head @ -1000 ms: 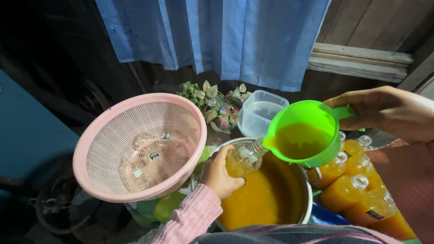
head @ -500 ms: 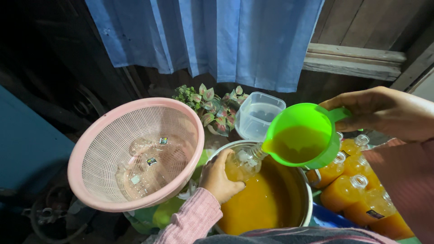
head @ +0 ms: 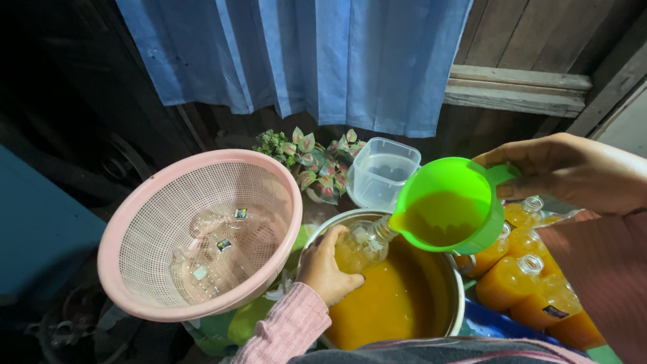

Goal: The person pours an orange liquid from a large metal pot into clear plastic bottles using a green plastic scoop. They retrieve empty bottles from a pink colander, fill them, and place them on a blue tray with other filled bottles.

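Observation:
My left hand (head: 327, 266) grips a clear plastic bottle (head: 364, 243), tilted over a metal pot (head: 458, 283) full of orange liquid. In my right hand (head: 573, 172) is the handle of a green scoop cup (head: 448, 202), tipped so that its spout touches the bottle's mouth. Orange liquid fills part of the cup and part of the bottle.
A pink perforated basket (head: 141, 229) holding several empty clear bottles leans at the left. Filled orange bottles (head: 515, 280) lie to the right of the pot. A clear plastic container (head: 381, 168) and a small leafy plant (head: 310, 158) stand behind, below a blue curtain (head: 303, 54).
The cup has tipped further toward the bottle's mouth and the bottle holds more orange liquid. Both hands stay in place.

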